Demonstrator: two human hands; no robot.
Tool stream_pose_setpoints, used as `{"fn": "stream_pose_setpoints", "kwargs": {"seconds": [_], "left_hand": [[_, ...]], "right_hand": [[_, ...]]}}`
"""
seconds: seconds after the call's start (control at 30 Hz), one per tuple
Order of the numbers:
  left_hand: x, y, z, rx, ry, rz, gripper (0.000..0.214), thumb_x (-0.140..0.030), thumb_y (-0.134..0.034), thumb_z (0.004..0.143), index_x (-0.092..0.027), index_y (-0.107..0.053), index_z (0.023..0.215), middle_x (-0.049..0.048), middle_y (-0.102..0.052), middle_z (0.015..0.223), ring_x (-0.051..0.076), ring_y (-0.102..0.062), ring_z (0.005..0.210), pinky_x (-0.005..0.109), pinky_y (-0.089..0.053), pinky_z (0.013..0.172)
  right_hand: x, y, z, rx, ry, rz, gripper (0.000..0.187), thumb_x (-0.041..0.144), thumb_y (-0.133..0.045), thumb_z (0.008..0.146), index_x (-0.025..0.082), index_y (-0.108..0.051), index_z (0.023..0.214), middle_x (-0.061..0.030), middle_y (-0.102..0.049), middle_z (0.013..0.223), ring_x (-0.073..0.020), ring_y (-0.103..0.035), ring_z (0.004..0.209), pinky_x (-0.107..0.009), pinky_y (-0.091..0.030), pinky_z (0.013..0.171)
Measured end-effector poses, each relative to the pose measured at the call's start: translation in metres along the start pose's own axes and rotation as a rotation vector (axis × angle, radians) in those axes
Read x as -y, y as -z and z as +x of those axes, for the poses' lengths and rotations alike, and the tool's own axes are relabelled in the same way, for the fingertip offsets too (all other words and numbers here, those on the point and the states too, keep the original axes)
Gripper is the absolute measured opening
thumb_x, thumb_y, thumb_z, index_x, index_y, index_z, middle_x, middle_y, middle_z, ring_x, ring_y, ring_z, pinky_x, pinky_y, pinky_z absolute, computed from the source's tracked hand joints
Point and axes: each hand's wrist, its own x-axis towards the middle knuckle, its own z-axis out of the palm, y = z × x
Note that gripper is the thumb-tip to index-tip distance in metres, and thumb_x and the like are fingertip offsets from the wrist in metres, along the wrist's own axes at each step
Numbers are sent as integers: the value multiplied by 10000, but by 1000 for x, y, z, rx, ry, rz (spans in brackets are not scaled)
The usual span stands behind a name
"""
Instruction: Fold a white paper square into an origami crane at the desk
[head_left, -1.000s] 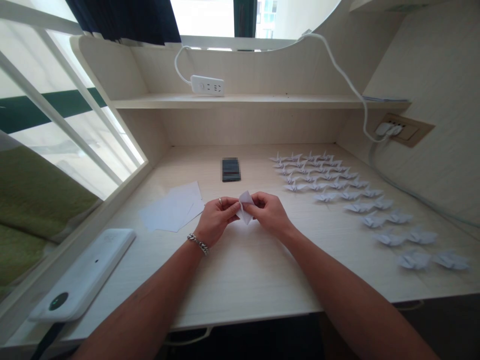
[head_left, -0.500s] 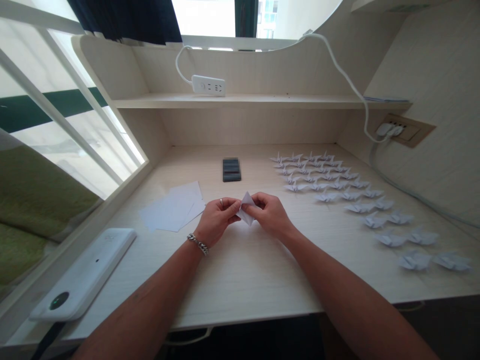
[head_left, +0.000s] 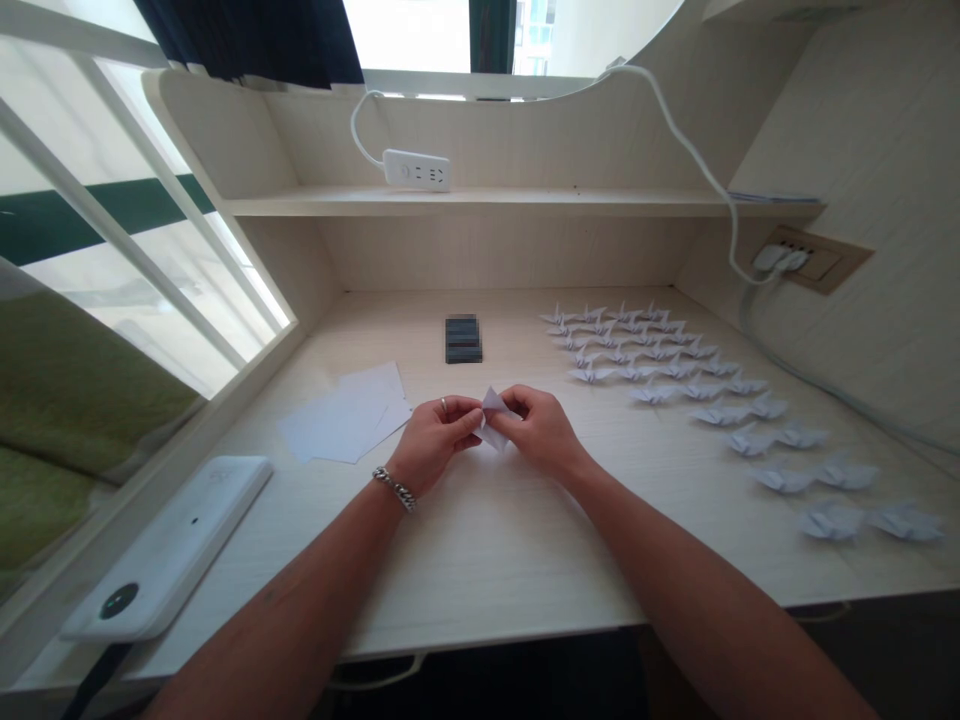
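Between my two hands, a little above the desk, is a small piece of folded white paper with pointed top and bottom corners. My left hand pinches its left edge with thumb and fingers; a ring and a chain bracelet are on that side. On the other edge, my right hand grips the paper, its thumb lying across the front and partly covering it. White paper sheets lie overlapped to the left of my left hand. Rows of folded paper cranes stand to the right.
A dark pixelated rectangle lies behind my hands. At the left edge is a long white device with a black cable. A power strip sits on the shelf; a white cord runs to the wall socket.
The folded paper has tilted slightly, its top point shifting a little to the left. Both hands keep their hold in nearly the same place.
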Motion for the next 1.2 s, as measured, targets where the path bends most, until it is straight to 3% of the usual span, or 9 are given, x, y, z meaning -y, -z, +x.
{"fn": "stream_pose_setpoints", "kwargs": {"seconds": [0.2,0.33,0.53,0.7,1.03,1.2], "left_hand": [[0,-2,0,-58,-3,-24,315,-315,-828,600,-111,-701,802,52,-665,741,127,-608,697,257,-501,668],[1,-1,1,-62,-8,-1,323,-329,-824,605,-114,-709,817,56,-679,744,127,-613,693,260,-496,676],[0,-1,0,-56,-8,67,310,-343,-812,618,-114,-719,806,60,-684,741,116,-597,669,239,-470,635],[2,0,2,-93,-24,123,278,-339,-803,621,-115,-708,755,50,-670,714,107,-578,644,234,-454,617],[1,0,1,-60,15,57,254,-274,-811,588,-117,-720,765,65,-681,737,121,-592,669,239,-449,627],[4,2,3,-67,-15,97,287,-332,-794,626,-125,-724,813,70,-691,750,134,-603,675,253,-462,631]], "right_hand": [[0,2,3,85,-52,196,205,332,-616,777,154,-706,825,-39,-692,762,-163,-596,680,-266,-452,617],[-2,2,4,65,-65,202,186,293,-610,776,153,-713,842,-48,-704,790,-174,-614,703,-275,-471,634],[-6,-2,3,51,-89,240,189,321,-643,762,149,-686,829,-37,-680,741,-159,-604,651,-269,-488,587],[-4,-2,3,115,-151,339,238,366,-644,760,139,-679,823,-31,-659,709,-150,-602,617,-278,-526,563],[-4,-2,1,103,-106,202,230,369,-594,809,168,-697,856,-33,-676,743,-156,-623,641,-272,-549,567],[-4,-4,2,85,-144,266,230,385,-620,788,170,-667,854,-28,-675,735,-154,-633,630,-273,-556,552]]}}
